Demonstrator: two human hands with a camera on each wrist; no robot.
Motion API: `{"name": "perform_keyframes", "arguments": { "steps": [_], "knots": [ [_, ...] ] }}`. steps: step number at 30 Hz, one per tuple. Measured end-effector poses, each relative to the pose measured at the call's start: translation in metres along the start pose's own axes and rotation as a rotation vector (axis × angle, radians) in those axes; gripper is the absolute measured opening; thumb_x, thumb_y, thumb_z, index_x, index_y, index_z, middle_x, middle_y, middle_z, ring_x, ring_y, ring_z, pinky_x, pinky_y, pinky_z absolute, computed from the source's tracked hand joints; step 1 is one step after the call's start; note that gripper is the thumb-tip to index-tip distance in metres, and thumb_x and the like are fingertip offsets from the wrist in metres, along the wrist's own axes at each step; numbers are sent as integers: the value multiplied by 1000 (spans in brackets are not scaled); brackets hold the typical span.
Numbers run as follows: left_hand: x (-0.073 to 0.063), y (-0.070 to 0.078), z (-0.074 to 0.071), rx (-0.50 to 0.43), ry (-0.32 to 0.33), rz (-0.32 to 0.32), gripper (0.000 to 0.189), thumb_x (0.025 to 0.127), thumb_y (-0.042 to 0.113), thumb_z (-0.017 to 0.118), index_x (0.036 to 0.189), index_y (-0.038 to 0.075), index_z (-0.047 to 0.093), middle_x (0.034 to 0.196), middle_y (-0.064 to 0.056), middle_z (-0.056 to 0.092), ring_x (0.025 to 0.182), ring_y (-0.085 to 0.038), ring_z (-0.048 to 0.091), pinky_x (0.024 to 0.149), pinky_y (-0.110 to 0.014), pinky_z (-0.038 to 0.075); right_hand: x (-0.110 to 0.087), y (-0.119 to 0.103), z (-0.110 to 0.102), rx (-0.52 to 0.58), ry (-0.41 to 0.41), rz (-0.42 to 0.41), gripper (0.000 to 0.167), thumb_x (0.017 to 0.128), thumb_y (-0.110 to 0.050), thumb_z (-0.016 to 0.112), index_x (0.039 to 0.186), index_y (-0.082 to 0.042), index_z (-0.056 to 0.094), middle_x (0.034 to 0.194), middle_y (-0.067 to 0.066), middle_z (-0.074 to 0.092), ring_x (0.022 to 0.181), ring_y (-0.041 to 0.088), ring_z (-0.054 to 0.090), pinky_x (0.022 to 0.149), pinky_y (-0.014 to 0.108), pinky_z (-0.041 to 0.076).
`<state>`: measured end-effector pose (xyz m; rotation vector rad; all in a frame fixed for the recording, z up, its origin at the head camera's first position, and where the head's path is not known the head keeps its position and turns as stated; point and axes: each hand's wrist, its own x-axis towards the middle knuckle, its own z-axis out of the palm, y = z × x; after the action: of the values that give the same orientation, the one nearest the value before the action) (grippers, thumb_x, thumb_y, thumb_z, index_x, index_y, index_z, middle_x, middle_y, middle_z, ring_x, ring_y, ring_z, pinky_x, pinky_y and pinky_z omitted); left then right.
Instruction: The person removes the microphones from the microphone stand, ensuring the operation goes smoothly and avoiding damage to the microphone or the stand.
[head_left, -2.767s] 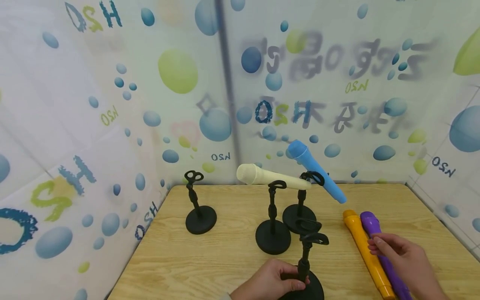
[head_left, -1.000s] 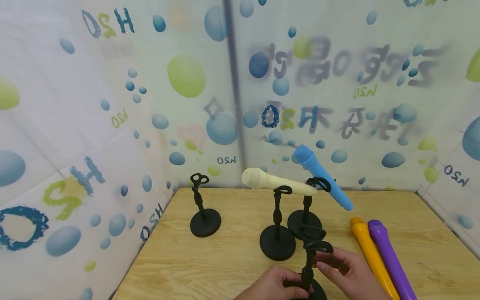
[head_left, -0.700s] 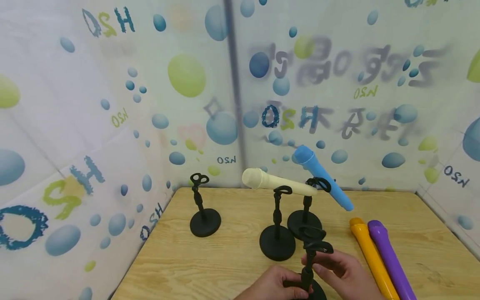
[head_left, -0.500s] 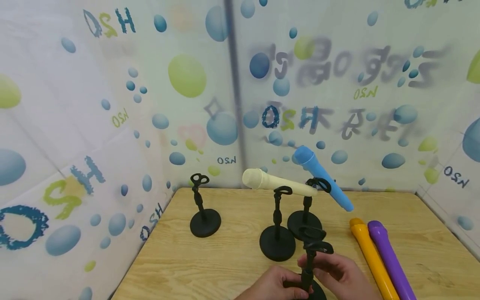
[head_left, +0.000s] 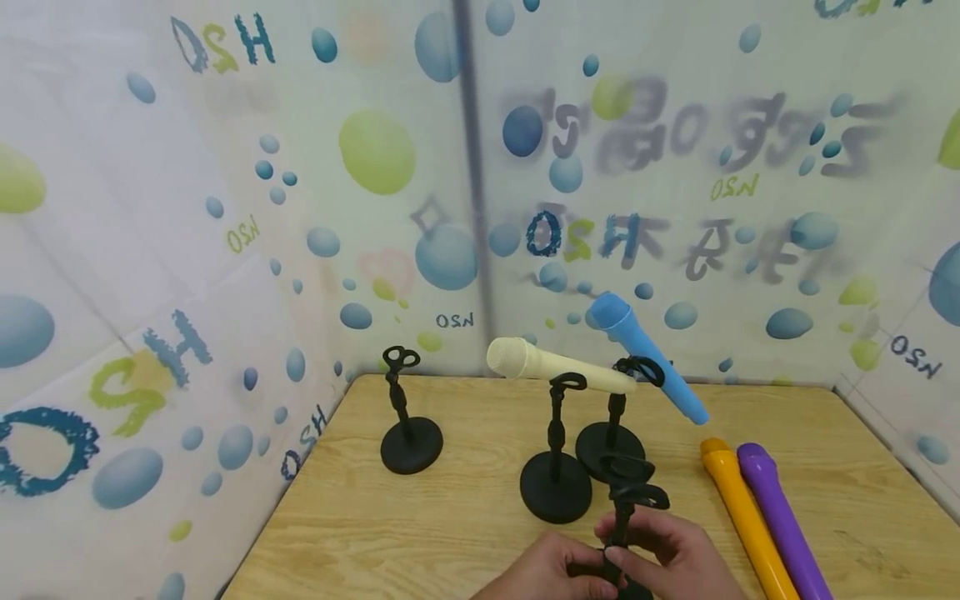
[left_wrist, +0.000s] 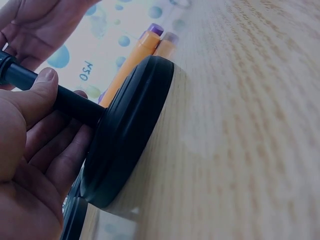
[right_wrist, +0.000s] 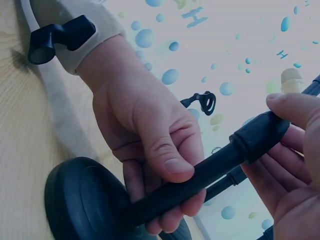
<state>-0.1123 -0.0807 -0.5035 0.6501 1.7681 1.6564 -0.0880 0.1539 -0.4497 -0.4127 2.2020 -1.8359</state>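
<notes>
Head view: one backdrop (head_left: 390,83), printed with blue and green spots, rises behind one wood-grain table (head_left: 420,533). Clock positions below are read from the stand in the hands, with 12 o'clock toward the backdrop.

Quantity of black stands: four. The held stand (head_left: 622,527) is at the near edge of the view. The middle stand (head_left: 556,433) is at 11 o'clock, the rear stand (head_left: 615,408) at 12 and the far-left stand (head_left: 400,404) at 10, well apart from the others.

Quantity of microphones: four. Two are mounted: the pale yellow microphone (head_left: 540,363) in the clip of the middle stand, head toward 9 o'clock; the blue microphone (head_left: 636,340) in the clip of the rear stand, tilted, head toward 11. Two lie on the table at 2 o'clock, side by side: the orange microphone (head_left: 745,518) and, outside it, the purple microphone (head_left: 785,521).

Quantity of hands: two. The left hand (head_left: 551,569), at 9 o'clock, grips the lower pole of the held stand just above its round base. The right hand (head_left: 671,557), at 3 o'clock, pinches the collar (right_wrist: 260,135) higher up, thumb on the near side.
</notes>
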Motion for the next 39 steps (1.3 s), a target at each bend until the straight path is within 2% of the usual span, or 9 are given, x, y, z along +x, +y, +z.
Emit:
{"name": "perform_keyframes", "arguments": {
  "steps": [2, 5, 13, 17, 21, 27, 30, 35, 39],
  "knots": [
    [0, 0, 0, 6, 1, 4, 24, 107, 19, 70, 127, 10, 80, 113, 3, 83, 91, 3, 69, 81, -16, 57, 0, 0, 2, -6, 28, 19, 44, 98, -25, 81, 130, 3, 69, 124, 16, 77, 106, 12, 74, 97, 24, 60],
    [0, 1, 1, 18, 7, 3, 24, 107, 18, 70, 126, 10, 81, 112, 3, 83, 90, 4, 68, 78, -15, 56, -2, 2, 3, -26, 41, 3, 41, 97, -23, 83, 127, 2, 70, 123, 16, 77, 105, 11, 74, 96, 28, 62],
    [4, 4, 3, 127, 11, 45, 23, 107, 15, 68, 123, 5, 80, 110, 5, 82, 90, 7, 66, 81, -14, 55, -2, 4, 2, -86, 45, -102, 24, 97, -16, 81, 116, -2, 77, 115, 11, 79, 101, 10, 71, 90, 20, 59],
    [6, 7, 3, 195, 5, 83, 22, 107, 14, 67, 121, 2, 80, 111, -4, 83, 91, 10, 65, 81, -13, 55, 0, 1, -1, -92, 16, -111, 23, 97, -18, 81, 114, -3, 78, 115, 15, 79, 100, 10, 72, 90, 19, 59],
    [6, 8, 3, 221, 1, 98, 22, 108, 13, 66, 120, 0, 80, 113, -14, 82, 93, 11, 66, 83, -14, 55, 2, 0, -3, -78, -26, -123, 24, 98, -18, 81, 115, -1, 79, 115, 16, 80, 99, 11, 72, 89, 20, 60],
    [6, 6, 3, 209, -1, 87, 22, 107, 11, 66, 118, -1, 80, 111, -13, 83, 93, 10, 66, 84, -14, 56, 5, 2, -8, -34, -99, -100, 29, 100, -20, 78, 120, 1, 77, 119, 14, 80, 102, 13, 73, 91, 21, 60],
    [5, 6, 3, 193, -4, 78, 22, 107, 11, 65, 118, -2, 80, 111, -12, 83, 91, 9, 66, 84, -14, 56, 6, 6, -14, -18, -165, -155, 27, 103, -17, 74, 124, 1, 76, 120, 10, 81, 104, 13, 73, 92, 22, 60],
    [5, 5, 2, 175, -4, 92, 23, 107, 10, 65, 122, -3, 78, 115, -13, 82, 91, 9, 67, 87, -13, 56, 11, 12, -24, 68, -329, -258, 27, 109, -7, 62, 132, 2, 71, 129, 2, 79, 113, 12, 74, 97, 22, 59],
    [5, 6, 2, 153, -4, 97, 23, 106, 9, 67, 124, -2, 78, 118, -8, 83, 95, 8, 67, 90, -15, 57, 14, 14, -27, 127, -408, -262, 32, 111, -2, 56, 140, 9, 63, 135, -5, 77, 119, 8, 73, 101, 19, 56]
  ]
}}
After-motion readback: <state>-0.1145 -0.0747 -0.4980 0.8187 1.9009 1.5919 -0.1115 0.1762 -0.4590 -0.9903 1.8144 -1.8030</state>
